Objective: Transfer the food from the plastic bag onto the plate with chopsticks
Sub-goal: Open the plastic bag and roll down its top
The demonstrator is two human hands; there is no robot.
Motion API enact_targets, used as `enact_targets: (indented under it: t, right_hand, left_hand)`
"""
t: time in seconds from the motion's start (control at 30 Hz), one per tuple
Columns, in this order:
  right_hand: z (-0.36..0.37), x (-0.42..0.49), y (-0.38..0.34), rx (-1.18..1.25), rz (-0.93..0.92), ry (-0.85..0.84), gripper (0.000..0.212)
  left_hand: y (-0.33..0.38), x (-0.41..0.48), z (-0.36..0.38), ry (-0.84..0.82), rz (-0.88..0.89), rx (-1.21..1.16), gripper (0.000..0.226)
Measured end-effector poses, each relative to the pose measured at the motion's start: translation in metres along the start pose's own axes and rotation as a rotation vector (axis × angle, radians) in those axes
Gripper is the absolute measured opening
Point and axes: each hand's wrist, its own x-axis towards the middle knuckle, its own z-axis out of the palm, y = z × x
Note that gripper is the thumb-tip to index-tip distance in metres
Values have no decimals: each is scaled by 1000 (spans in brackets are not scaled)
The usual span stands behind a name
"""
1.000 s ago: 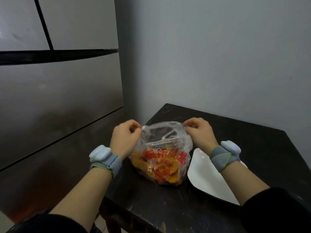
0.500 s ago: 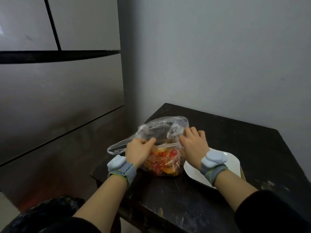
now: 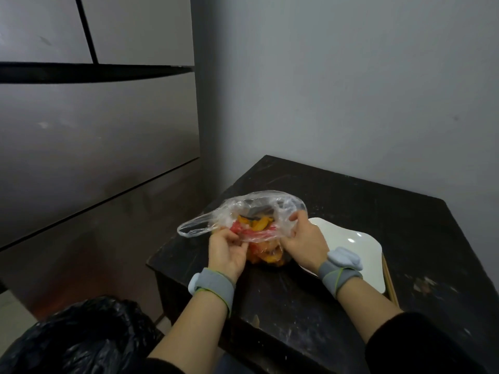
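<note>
A: Where is the food (image 3: 258, 224)?
B: In the plastic bag (image 3: 270, 202), on the dark scratched table (image 3: 291, 309) by the grey wall (image 3: 351, 90). The left hand (image 3: 226, 252) and right hand (image 3: 305, 244) pinch its mouth, fingers curled on it.
A: The plate (image 3: 351, 240)?
B: At 3 o'clock from the bag — chopsticks (image 3: 388, 278) past it. Black bin bag (image 3: 81, 338) at 8 o'clock.

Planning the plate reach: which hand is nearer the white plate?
Right. The right hand grips the plastic bag right beside the plate; the left hand grips it on the far side.

bag (image 3: 286, 205) rim rolled down, food (image 3: 258, 222) exposed
</note>
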Motion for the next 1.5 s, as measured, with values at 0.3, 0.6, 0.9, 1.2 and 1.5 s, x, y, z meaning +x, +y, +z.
enact_targets:
  t: [0.3, 0.6, 0.9, 1.2, 1.5]
  right_hand:
    - [17, 18, -15, 122, 301, 78, 77]
    - [25, 31, -28, 242, 337, 215, 27]
    - [-5, 52, -16, 1142, 720, 190, 18]
    - [5, 77, 5, 1162, 751, 221, 32]
    - [8, 77, 15, 966, 694, 50, 18]
  left_hand:
    - [-4, 22, -10, 44, 88, 368, 40]
    - [-6, 30, -13, 304, 216, 773, 25]
    - [19, 31, -10, 181, -7, 203, 16]
    - [21, 42, -16, 251, -49, -154, 25]
    - [22, 49, -18, 364, 64, 180, 31]
